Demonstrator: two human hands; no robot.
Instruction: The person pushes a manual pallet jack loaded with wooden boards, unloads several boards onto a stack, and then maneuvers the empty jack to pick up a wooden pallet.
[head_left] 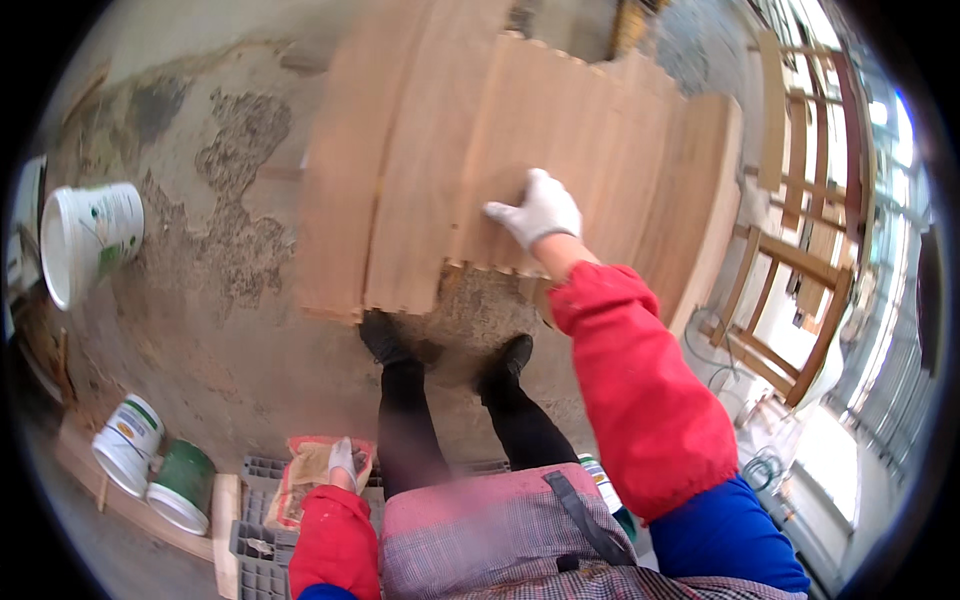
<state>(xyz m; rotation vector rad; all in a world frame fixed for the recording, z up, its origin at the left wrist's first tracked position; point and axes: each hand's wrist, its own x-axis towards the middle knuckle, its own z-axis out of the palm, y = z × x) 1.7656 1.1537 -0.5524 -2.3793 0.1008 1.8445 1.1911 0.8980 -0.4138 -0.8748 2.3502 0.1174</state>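
My right hand (541, 209), in a white glove, rests on a run of pale brown wooden boards (570, 130) with uneven ends. Its thumb stands apart from the other fingers, and nothing shows in its grasp. Low on the left, my left hand (342, 462), also gloved, is down at an open tan sack (297, 487) with a red edge. Its fingers are too small and foreshortened to make out. Closer to my feet, another wide board (400, 180) lies to the left of the run.
The sack lies on a grey plastic pallet (262, 545). White buckets (110, 232) (128, 444) and a green one (183, 485) lie to the left. Wooden frames (790, 310) stand at the right, near a thin cable (705, 345). The concrete floor (220, 370) has rough patches.
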